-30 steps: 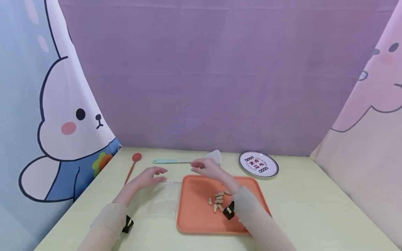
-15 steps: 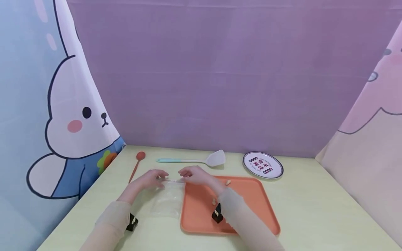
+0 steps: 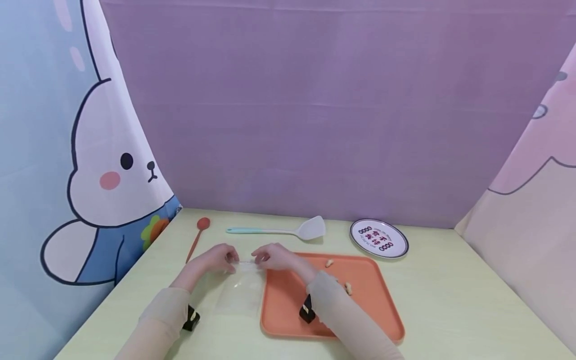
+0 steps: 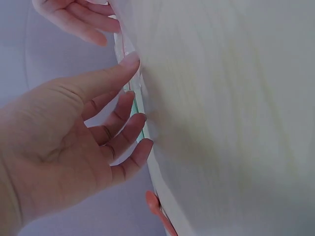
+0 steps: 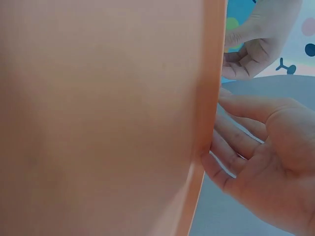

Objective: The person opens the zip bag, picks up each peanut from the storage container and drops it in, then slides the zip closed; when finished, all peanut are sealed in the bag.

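Note:
A clear plastic zip bag [image 3: 238, 296] lies flat on the table, left of the orange tray [image 3: 284, 305]. My left hand [image 3: 219, 258] pinches its top edge near the left corner; in the left wrist view, thumb and forefinger of that hand [image 4: 69, 132] meet at the bag's rim, the other fingers loosely bent. At the top right corner my right hand [image 3: 275, 257] holds the same edge between thumb and fingers, over the tray's upper left corner. Two peanuts [image 3: 348, 288] show on the tray; my right forearm hides the middle of it.
Behind the hands lies a spatula [image 3: 310, 229] with a pale green handle. A red spoon [image 3: 203, 224] rests at the back left, and a white plate [image 3: 379, 239] with a dark rim at the back right. A purple curtain [image 3: 315, 125] hangs behind the table.
My right hand has come left and down from above the tray to the bag's top right corner. My left hand has closed on the top edge. The forearm now covers most peanuts.

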Demonstrator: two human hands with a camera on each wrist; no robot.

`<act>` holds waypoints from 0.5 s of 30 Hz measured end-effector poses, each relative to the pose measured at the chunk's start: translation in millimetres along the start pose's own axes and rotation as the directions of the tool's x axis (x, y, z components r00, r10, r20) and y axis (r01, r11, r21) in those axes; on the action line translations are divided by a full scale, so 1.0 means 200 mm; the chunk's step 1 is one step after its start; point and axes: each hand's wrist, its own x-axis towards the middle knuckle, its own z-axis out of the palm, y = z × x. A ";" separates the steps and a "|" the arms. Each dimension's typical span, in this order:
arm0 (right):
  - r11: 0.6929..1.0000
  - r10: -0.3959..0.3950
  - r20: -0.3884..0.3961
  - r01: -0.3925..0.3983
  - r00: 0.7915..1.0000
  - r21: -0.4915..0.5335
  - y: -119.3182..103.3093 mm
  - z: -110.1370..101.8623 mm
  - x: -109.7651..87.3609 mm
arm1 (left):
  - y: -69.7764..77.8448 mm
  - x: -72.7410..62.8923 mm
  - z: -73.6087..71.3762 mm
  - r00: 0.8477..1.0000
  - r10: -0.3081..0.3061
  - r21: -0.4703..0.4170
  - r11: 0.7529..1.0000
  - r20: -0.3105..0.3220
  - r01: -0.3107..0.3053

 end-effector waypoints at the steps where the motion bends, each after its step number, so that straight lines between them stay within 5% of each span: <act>1: 1.000 0.001 0.000 -0.001 1.000 0.006 0.00 0.00 0.00 | 0.06 -0.02 -0.02 0.999 -0.045 0.002 0.999 0.007 0.045; 4: 0.999 0.023 -0.009 -0.023 1.000 0.022 0.00 0.00 0.01 | 0.11 -0.04 -0.02 0.998 -0.069 0.007 0.998 -0.003 0.069; 15: 1.000 0.013 -0.015 -0.012 1.000 0.028 0.02 0.01 0.03 | 0.12 -0.05 -0.07 0.996 0.028 0.025 0.999 -0.082 -0.026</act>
